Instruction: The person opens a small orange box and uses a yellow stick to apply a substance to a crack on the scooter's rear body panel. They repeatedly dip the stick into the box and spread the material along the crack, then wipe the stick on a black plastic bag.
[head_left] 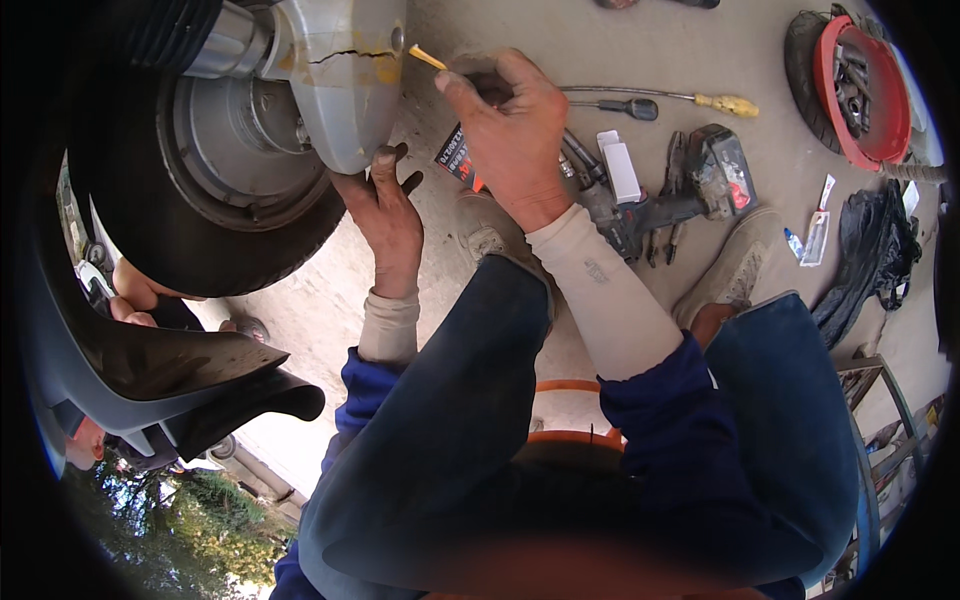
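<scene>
A silver-grey cover (345, 85) beside the wheel has a dark jagged crack across it, with yellow-brown smears around the crack. My right hand (515, 125) is closed in a pinch on a thin yellow stick (428, 58). The stick's tip points at the cover's edge near the crack, a small gap away. My left hand (388, 225) is at the cover's rounded lower end, its darkened fingers spread and touching it. Behind the cover is the black tyre (120, 200) with its grey hub (235, 130).
On the floor lie a yellow-handled screwdriver (725, 104), a black-handled screwdriver (640, 109), a cordless power tool (650, 212), a small white box (620, 168) and pliers (675, 165). A red bowl (888, 120) of metal parts stands far right, near a black plastic bag (870, 260).
</scene>
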